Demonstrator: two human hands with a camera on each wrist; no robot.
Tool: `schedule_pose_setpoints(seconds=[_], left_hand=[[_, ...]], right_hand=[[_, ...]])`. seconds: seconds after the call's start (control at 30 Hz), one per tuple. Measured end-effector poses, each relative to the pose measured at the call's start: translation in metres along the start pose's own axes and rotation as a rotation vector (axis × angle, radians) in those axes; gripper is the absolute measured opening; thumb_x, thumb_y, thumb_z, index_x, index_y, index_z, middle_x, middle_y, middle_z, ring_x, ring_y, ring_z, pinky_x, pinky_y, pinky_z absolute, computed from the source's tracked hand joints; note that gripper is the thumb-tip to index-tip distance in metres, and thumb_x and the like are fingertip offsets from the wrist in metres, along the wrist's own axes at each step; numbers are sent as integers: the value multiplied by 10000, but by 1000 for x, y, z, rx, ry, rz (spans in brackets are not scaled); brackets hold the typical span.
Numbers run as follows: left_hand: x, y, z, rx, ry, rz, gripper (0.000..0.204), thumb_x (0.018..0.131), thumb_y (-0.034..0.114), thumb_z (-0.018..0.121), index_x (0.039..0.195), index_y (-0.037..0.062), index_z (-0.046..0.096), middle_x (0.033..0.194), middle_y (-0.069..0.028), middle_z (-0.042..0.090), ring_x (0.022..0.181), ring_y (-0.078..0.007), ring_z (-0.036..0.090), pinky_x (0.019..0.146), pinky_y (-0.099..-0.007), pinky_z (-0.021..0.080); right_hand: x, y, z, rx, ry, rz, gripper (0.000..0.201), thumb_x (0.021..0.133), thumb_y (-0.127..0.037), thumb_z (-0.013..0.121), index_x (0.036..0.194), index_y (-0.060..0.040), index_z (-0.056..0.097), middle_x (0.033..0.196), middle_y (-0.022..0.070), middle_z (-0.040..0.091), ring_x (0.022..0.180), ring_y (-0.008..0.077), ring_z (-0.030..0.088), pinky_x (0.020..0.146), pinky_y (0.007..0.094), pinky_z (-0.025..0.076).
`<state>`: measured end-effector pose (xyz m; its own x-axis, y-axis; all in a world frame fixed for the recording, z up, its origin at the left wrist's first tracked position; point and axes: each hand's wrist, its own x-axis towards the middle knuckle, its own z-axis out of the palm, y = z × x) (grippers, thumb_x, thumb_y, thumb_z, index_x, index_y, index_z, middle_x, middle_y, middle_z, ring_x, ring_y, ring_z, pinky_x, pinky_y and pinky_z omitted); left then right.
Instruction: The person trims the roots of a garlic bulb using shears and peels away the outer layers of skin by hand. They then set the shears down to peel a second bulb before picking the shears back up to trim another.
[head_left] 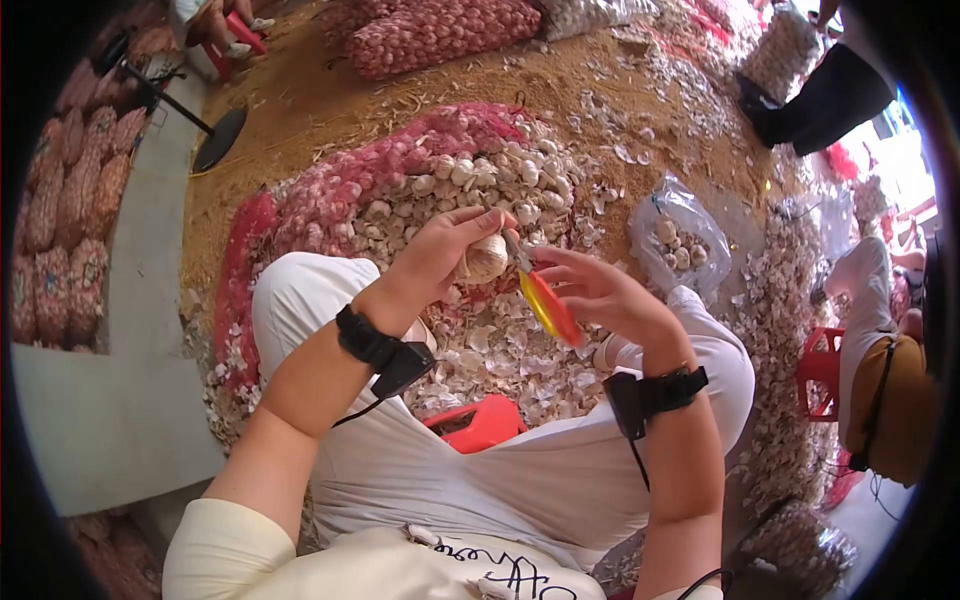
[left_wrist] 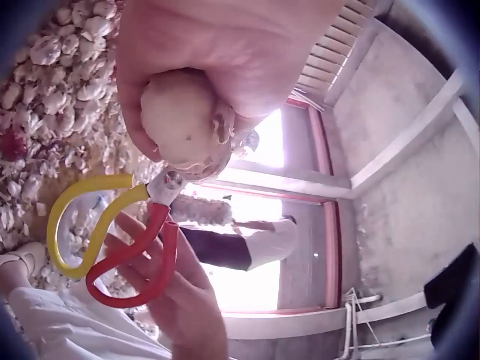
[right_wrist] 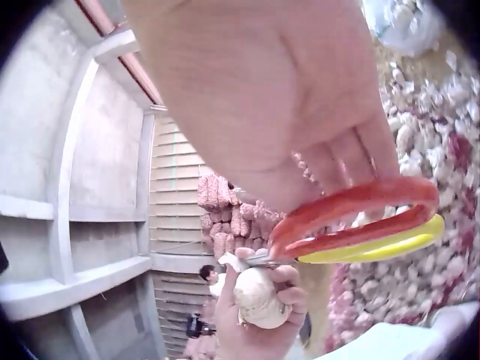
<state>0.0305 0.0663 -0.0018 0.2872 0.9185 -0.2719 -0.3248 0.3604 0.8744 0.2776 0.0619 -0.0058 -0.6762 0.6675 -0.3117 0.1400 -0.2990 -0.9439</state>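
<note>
My left hand point(head_left: 440, 250) grips a whitish garlic bulb point(head_left: 487, 259), with the fingers curled round it and the thumb near its stem. In the left wrist view the bulb point(left_wrist: 180, 116) fills the curl of the fingers. The scissors point(head_left: 548, 305) have one red and one yellow handle, and their blades lie at the garlic's stem. My right hand point(head_left: 610, 295) holds the scissors by the handles, its fingers spread and lightly bent around them. In the right wrist view the red handle point(right_wrist: 360, 206) lies right under the fingers, with the thumb largely hidden.
A red net sack point(head_left: 350, 180) of garlic bulbs point(head_left: 500, 175) lies spread before my knees. To its right is a clear plastic bag point(head_left: 680, 235) with several bulbs. Peeled skins point(head_left: 520, 360) cover the ground between my legs, near a red stool point(head_left: 480, 422).
</note>
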Motion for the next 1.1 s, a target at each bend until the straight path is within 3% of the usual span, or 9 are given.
schedule_pose_setpoints(seconds=[0.07,0.27,0.33,0.37,0.47,0.6,0.7,0.97,1.1], left_hand=[[-24,9,-3,-47,-36,27,265,948,306,575,1025,57,626,922,-36,656,781,-90,642,587,-233,518],[-67,11,-13,-41,2,-17,303,946,340,564,1032,54,619,914,-41,650,794,-116,645,666,-250,527],[-74,2,-16,-117,14,-40,329,949,349,556,1086,55,613,915,-44,648,805,-124,643,672,-271,530],[-74,-8,-20,-217,55,-110,341,951,355,553,1110,58,607,922,-45,646,804,-132,643,679,-286,532],[-75,-32,-31,-336,38,-223,418,949,370,554,1229,60,536,1012,-50,624,867,-142,629,730,-317,532],[-75,-36,-12,-25,-60,-154,671,857,345,698,1366,49,377,1214,-90,530,1094,-163,542,889,-313,477],[-76,-42,-8,673,-31,92,771,773,375,773,1344,14,402,1266,-146,484,1170,-254,497,1008,-350,382],[-58,-74,-11,860,158,425,483,881,427,642,1167,41,585,1105,-132,569,1081,-268,556,942,-373,424],[-53,-75,-15,746,120,387,437,905,424,614,1093,29,624,1054,-120,594,1017,-234,585,900,-348,451]], right_hand=[[-3,-14,30,117,-129,-158,635,880,4,617,1448,-92,350,1191,84,522,955,143,605,790,259,519],[8,32,91,-165,98,-219,614,844,-169,731,1363,-60,422,1150,101,508,966,196,625,847,311,509],[8,32,104,334,53,-221,525,918,-244,641,1344,-44,408,1141,62,512,1044,170,583,896,349,507],[7,31,108,287,182,-212,571,929,-390,596,1347,-55,398,1164,67,508,1079,183,562,938,387,483],[26,56,95,613,234,-302,597,935,-381,590,1360,-36,352,1235,116,449,1187,236,525,946,351,453],[21,56,91,506,276,-116,595,917,-484,572,1280,-31,441,1052,56,536,970,164,578,864,317,481],[29,60,98,582,280,-60,455,944,-375,571,1231,-33,483,984,45,560,886,133,574,785,303,508],[26,42,99,745,173,6,357,938,-252,562,1177,8,513,1030,110,624,900,210,645,788,361,553],[33,52,97,692,173,-27,341,904,-195,594,1161,15,520,1008,120,630,913,220,649,812,367,547]])
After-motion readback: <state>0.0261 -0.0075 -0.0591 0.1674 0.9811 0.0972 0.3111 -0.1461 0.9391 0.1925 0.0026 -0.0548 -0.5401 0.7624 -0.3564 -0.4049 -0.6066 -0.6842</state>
